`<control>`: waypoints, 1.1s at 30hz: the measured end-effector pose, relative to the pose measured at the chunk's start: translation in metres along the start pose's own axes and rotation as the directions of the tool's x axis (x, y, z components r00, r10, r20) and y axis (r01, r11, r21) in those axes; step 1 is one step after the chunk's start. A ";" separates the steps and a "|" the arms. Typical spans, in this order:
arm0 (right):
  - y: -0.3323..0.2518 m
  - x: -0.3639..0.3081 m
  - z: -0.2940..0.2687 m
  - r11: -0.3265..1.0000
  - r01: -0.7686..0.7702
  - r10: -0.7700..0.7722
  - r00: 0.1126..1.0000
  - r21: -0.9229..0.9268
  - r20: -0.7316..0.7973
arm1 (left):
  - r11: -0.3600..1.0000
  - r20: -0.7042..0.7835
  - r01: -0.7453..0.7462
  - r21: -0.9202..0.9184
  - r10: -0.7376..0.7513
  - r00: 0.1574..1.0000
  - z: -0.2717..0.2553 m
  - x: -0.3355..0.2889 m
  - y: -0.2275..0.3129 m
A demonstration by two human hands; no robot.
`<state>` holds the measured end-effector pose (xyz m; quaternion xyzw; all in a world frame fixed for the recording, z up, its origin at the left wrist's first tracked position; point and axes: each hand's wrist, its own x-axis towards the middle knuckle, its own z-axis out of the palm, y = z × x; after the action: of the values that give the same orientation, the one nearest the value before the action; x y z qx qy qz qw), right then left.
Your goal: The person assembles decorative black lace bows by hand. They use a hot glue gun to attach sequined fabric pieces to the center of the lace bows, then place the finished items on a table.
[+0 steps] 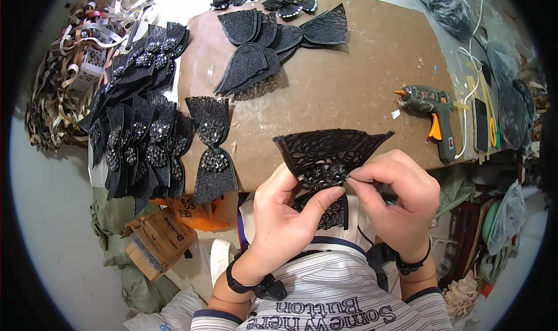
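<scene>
A black lace bow [334, 148] with dark beads clustered at its narrow middle is held up in front of me, just past the table's near edge. My left hand [285, 214] grips it from the left, thumb across the lower part of the beads. At the right of the beads, my right hand [401, 197] pinches thumb and forefinger together; whatever is between these fingertips is too small to make out. A similar beaded bow [214, 148] lies flat on the brown table cover [279, 107] to the left.
Beaded bows [142, 139] pile up at the table's left edge. Plain black lace bows [250, 57] lie at the far side. A glue gun [427, 104] with a white cord rests at right, beside a phone [481, 124] and scissors [494, 132]. A cardboard box [165, 238] stands below left.
</scene>
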<state>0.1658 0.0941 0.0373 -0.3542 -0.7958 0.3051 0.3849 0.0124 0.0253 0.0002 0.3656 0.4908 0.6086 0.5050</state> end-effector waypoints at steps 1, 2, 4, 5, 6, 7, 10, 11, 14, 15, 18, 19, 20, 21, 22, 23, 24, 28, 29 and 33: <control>0.001 0.000 -0.001 0.999 0.042 -0.042 0.999 -0.035 0.004 | 1.000 0.001 0.003 0.005 -0.003 1.000 0.000 0.000 0.000; 0.002 0.000 -0.001 0.994 0.084 -0.083 0.996 -0.069 0.010 | 1.000 0.002 0.007 0.011 -0.007 1.000 0.000 0.000 0.000; 0.002 0.001 -0.003 0.984 0.140 -0.137 0.990 -0.112 0.034 | 1.000 0.003 0.016 0.014 -0.016 1.000 0.000 0.001 0.000; 0.001 0.002 -0.004 0.981 0.155 -0.150 0.987 -0.120 0.051 | 1.000 0.004 0.021 0.012 -0.021 1.000 0.000 0.001 0.000; 0.000 0.003 -0.005 0.977 0.170 -0.162 0.984 -0.128 0.068 | 1.000 0.005 0.027 0.011 -0.027 1.000 -0.001 0.002 0.000; 0.001 0.005 -0.009 0.976 0.181 -0.171 0.981 -0.123 0.089 | 0.999 0.008 0.030 -0.017 -0.030 1.000 0.000 0.003 0.001; 0.000 0.007 -0.016 0.999 0.042 -0.041 0.998 -0.016 0.052 | 0.997 0.018 0.036 -0.069 -0.035 0.999 -0.001 0.006 0.003; 0.000 0.005 -0.019 0.995 -0.072 0.068 0.996 0.072 0.052 | 0.997 0.023 0.037 -0.065 -0.035 0.999 -0.002 0.007 0.003; 0.003 0.006 -0.029 0.911 -0.293 0.284 0.956 0.290 0.075 | 0.997 0.031 0.048 -0.067 -0.046 0.998 -0.002 0.010 0.005; 0.004 0.008 -0.031 0.896 -0.301 0.284 0.954 0.326 0.099 | 0.996 0.033 0.053 -0.071 -0.051 0.998 -0.002 0.010 0.006; -0.004 0.014 -0.027 0.813 -0.387 0.380 0.919 0.434 0.108 | 0.997 0.028 0.051 -0.062 -0.050 0.998 -0.002 0.010 0.003; -0.004 0.015 -0.026 0.809 -0.388 0.381 0.918 0.441 0.110 | 0.998 0.021 0.037 -0.051 -0.036 0.999 -0.002 0.010 0.002; -0.002 0.017 -0.026 0.884 -0.306 0.297 0.952 0.353 0.080 | 0.999 0.014 0.023 -0.041 -0.023 1.000 -0.001 0.010 0.000; 0.001 0.019 -0.025 0.941 -0.215 0.207 0.977 0.260 0.059 | 1.000 0.007 0.009 -0.030 -0.009 1.000 0.000 0.011 -0.001; 0.002 0.020 -0.025 0.951 -0.200 0.192 0.980 0.235 0.059 | 1.000 0.002 0.005 -0.023 -0.005 1.000 0.000 0.011 -0.001; 0.002 0.022 -0.025 0.960 -0.185 0.176 0.983 0.209 0.058 | 1.000 -0.003 0.002 -0.017 -0.002 1.000 0.001 0.012 -0.001; -0.001 0.023 -0.025 0.937 -0.246 0.236 0.969 0.250 0.069 | 1.000 -0.007 -0.002 -0.010 0.002 1.000 0.001 0.012 -0.001; -0.002 0.024 -0.019 0.880 -0.363 0.354 0.931 0.307 0.088 | 1.000 0.006 0.015 -0.023 -0.015 1.000 0.001 0.012 0.000; 0.000 0.025 -0.018 0.900 -0.331 0.320 0.944 0.284 0.084 | 0.999 0.010 0.021 -0.028 -0.021 1.000 0.001 0.012 0.001; 0.002 0.025 -0.014 0.953 -0.233 0.226 0.972 0.192 0.062 | 0.999 0.008 0.014 -0.031 -0.014 1.000 0.000 0.012 0.000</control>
<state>0.1668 0.1183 0.0536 -0.3981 -0.7223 0.4323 0.3646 0.0094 0.0369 -0.0003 0.3568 0.4818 0.6110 0.5169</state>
